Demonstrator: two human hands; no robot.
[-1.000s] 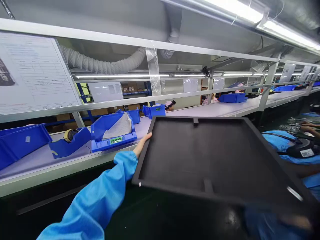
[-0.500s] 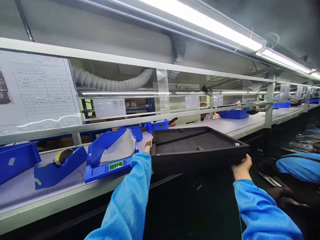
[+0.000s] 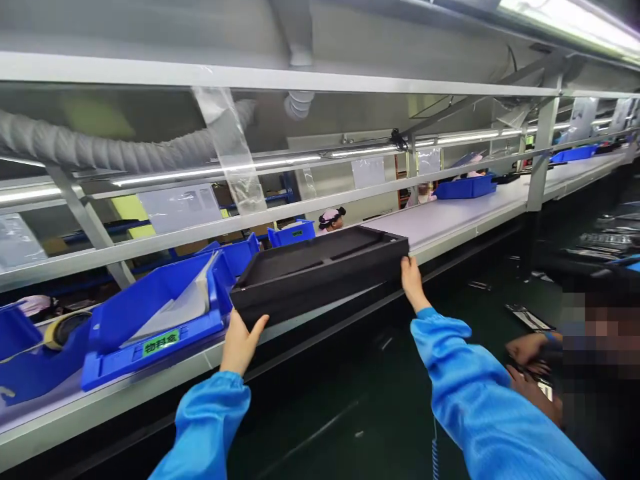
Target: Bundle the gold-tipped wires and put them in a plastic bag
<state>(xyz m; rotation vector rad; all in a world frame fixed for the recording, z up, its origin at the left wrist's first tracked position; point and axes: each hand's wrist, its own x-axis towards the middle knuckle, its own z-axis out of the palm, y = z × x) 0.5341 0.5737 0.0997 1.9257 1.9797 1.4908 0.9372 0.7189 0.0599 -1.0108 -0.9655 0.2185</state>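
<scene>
A shallow black tray (image 3: 330, 280) with raised walls is at the white shelf (image 3: 440, 223), its long front side towards me. My left hand (image 3: 241, 343) grips its near left corner, thumb on the front wall, the other fingers partly hidden. At the right end, my right hand (image 3: 413, 281) is closed on the tray's corner. Whether the tray's full weight rests on the shelf I cannot tell. Just left of it stands a blue bin (image 3: 113, 367) with a green label and white sheets (image 3: 183, 307) inside.
A blue tape dispenser (image 3: 43, 373) sits at the far left. Further along the shelf is another blue bin (image 3: 465, 187). Metal rails and an upright post (image 3: 543, 157) frame the shelf. At lower right, a co-worker's hands (image 3: 533, 357) are over the dark green surface (image 3: 350, 413).
The tray has moved from in front of the shelf onto or over it, turned along its edge. Both hands have stayed on it. My view has swung right and tilted.
</scene>
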